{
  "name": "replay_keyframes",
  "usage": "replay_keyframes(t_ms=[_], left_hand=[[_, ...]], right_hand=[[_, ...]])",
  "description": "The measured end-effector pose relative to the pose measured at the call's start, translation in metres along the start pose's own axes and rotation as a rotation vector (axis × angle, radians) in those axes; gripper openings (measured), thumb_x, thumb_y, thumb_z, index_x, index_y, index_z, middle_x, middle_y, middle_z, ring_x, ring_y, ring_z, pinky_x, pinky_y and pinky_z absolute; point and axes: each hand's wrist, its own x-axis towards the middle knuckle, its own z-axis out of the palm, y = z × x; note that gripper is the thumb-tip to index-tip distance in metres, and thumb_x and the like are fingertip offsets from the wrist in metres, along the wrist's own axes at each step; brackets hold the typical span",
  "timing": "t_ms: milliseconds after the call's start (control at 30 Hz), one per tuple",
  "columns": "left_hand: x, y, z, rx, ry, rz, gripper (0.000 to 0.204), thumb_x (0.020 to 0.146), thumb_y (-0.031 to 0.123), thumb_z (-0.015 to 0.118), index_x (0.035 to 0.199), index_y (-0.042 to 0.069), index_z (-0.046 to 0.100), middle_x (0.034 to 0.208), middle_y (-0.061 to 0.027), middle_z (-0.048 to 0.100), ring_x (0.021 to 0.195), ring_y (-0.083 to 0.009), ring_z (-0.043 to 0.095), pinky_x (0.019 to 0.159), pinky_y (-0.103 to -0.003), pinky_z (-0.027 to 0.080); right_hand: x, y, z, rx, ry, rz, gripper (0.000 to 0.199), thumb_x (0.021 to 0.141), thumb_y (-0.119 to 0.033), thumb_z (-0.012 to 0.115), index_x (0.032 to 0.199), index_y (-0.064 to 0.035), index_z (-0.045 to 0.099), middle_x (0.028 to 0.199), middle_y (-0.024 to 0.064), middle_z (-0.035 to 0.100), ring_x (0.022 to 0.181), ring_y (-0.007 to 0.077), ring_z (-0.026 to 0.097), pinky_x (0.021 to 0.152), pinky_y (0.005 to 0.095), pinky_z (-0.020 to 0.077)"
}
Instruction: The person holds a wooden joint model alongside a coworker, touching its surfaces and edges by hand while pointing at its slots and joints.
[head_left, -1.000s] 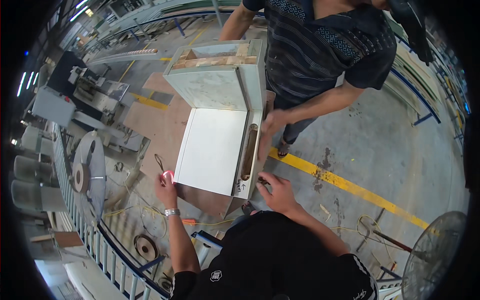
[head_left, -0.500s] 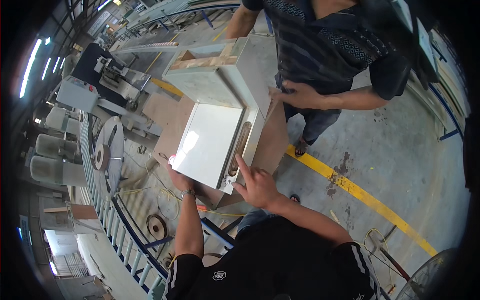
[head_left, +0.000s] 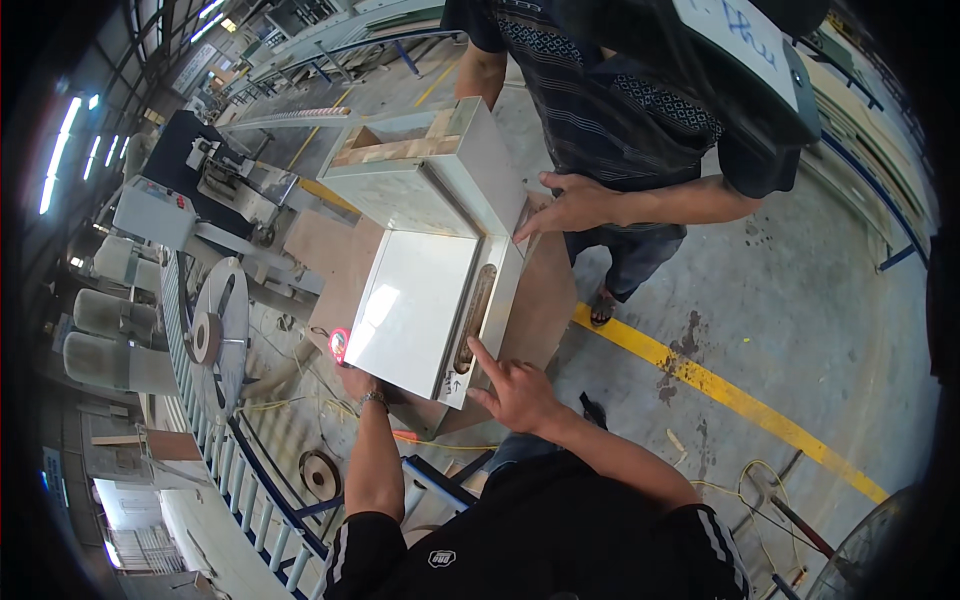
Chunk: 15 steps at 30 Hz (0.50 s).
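Your left hand [head_left: 358, 384] is at the white panel's [head_left: 412, 310] near corner (grip hidden; I can't tell); your right hand [head_left: 516, 392], loosely open, points at the slot [head_left: 478, 311] alongside. The panel sits above brown board [head_left: 543, 310]; beyond, wood blocks [head_left: 395, 153] edge the upright box's [head_left: 392, 196] hollow.

The light is moderate, rather even and a little cool. At the upper left of the frame, the tube lamps [head_left: 61, 155] are so bright that they burn to white. The glossy white panel [head_left: 415, 310] in the middle carries a patch of glare on its left part. The black shirt [head_left: 540, 520] at the bottom hardly shows its folds. The fisheye lens bows the roller conveyor [head_left: 255, 490], and all corners fall into black. The middle looks quite sharp, the rim softer.
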Motion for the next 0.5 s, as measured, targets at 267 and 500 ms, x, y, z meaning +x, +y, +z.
replay_keyframes(t_ms=[267, 500], left_hand=[[0.035, -0.043, -0.008, -0.028, -0.033, 0.18, 0.087, 0.087, 0.056, 0.075, 0.16, 0.016, 0.045, 0.126, -0.0259, 0.074, 0.118, -0.0448, 0.07, 0.097, -0.051, 0.055], [0.02, -0.024, -0.004, 0.116, -0.072, 0.195, 0.083, 0.089, 0.054, 0.073, 0.158, 0.016, 0.046, 0.119, -0.0277, 0.075, 0.114, -0.047, 0.071, 0.094, -0.053, 0.055]], right_hand=[[-0.106, 0.07, -0.03, -0.191, -0.155, 0.223, 0.065, 0.095, -0.033, 0.073, 0.149, -0.007, 0.048, 0.11, 0.0218, 0.075, 0.103, 0.0417, 0.072, 0.092, 0.0522, 0.0555], [-0.294, 0.069, -0.089, -0.51, -0.609, 0.71, 0.065, 0.09, -0.025, 0.069, 0.15, -0.0081, 0.051, 0.113, 0.0194, 0.072, 0.108, 0.0408, 0.07, 0.099, 0.0563, 0.0524]])
